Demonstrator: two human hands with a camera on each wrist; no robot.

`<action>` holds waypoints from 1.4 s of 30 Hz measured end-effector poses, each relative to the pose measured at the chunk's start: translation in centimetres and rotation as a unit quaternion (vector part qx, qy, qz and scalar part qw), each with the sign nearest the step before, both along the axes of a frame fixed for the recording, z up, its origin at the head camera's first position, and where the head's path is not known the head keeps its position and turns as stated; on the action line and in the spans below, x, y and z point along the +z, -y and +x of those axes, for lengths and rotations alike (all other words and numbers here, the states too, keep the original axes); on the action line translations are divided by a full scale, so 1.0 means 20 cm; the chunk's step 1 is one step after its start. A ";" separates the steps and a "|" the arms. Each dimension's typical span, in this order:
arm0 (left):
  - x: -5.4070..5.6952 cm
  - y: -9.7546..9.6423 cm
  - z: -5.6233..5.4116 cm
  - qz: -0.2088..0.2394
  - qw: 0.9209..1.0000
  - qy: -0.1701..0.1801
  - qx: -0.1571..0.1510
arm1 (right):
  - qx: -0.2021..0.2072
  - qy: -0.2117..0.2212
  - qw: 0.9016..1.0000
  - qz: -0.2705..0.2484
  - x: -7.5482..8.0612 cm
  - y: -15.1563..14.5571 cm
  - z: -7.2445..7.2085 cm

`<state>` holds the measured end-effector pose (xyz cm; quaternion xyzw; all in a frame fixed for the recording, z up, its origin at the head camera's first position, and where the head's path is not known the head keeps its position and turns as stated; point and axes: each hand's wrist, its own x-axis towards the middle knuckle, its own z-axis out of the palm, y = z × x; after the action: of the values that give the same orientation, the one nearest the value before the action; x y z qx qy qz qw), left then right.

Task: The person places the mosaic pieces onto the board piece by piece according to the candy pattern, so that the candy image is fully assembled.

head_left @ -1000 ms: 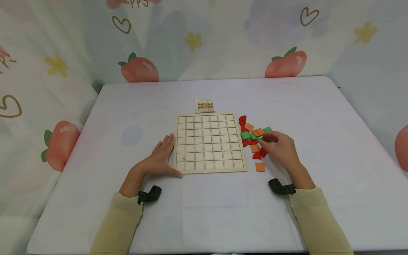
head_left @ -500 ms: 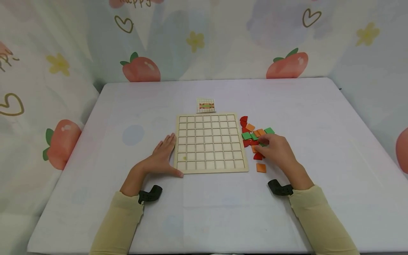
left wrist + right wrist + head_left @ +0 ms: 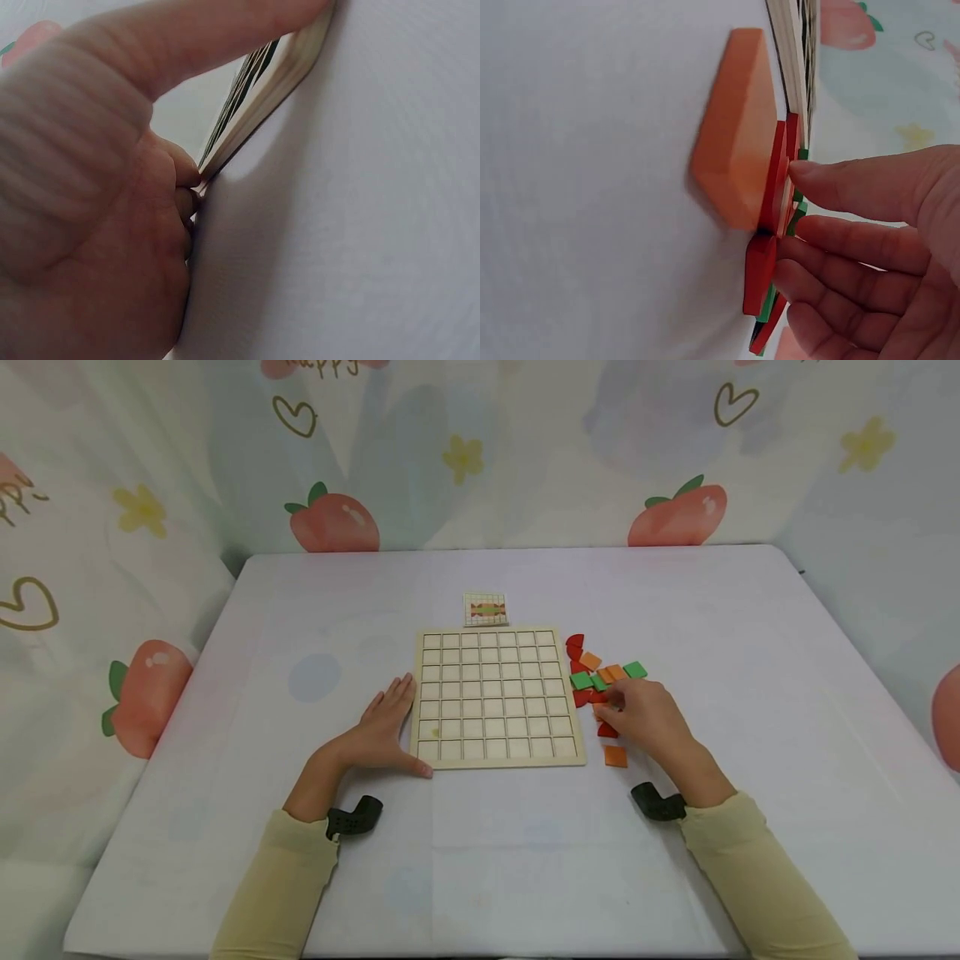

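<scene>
White table (image 3: pixel 525 877): left hand (image 3: pixel 375 735) spread against board (image 3: pixel 492 693); right hand (image 3: pixel 648 718) shifted boardward among tiles (image 3: pixel 581 681), grip unclear.

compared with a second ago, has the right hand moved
Yes: the right hand has shifted left, toward the grid board, and slightly down in the head view.

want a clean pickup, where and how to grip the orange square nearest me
Probably by two opposite side edges of the orange square, coming down from above: it lies flat on the table, apart from the other pieces, so its edges look free.
</scene>
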<state>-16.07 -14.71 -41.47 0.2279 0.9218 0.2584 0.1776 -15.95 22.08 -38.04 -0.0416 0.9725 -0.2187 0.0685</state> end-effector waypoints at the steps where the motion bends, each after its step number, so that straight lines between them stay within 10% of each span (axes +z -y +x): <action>1: 0.00 0.00 0.00 0.000 1.000 0.000 0.000 | 0.000 0.005 1.000 0.005 0.00 0.00 0.00; 42: 0.01 0.01 0.00 0.006 1.000 -0.003 -0.005 | 0.006 0.049 0.998 0.048 0.06 0.06 -0.01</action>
<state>-16.05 -14.83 -41.37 0.2345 0.9194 0.2628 0.1751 -16.16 20.97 -36.84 -0.0336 0.9772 -0.1726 0.1190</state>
